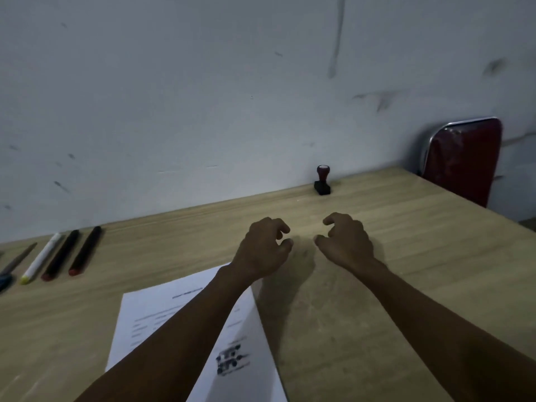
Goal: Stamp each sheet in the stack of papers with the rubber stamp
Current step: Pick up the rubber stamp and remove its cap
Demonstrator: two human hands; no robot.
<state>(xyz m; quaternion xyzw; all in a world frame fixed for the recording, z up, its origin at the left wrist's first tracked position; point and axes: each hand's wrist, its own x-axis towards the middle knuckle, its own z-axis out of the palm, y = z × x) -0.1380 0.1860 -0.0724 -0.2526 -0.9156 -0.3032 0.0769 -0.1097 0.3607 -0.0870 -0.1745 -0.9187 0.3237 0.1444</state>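
The rubber stamp (322, 181), with a dark red knob and a black base, stands upright at the far edge of the wooden table (406, 242), close to the wall. A stack of white printed sheets (240, 343) lies near the front, its top sheet showing dark stamp marks at the lower right. My left forearm crosses over the sheets. My left hand (264, 248) and my right hand (345, 242) hover side by side above bare table, past the papers and short of the stamp. Both have loosely curled fingers and hold nothing.
At the far left lie a white marker with a yellow end (43, 258), two dark pens with red ends (72, 252), and part of another tool (17, 261). A red chair back (464, 161) stands beyond the table's right corner. A grey wall runs behind.
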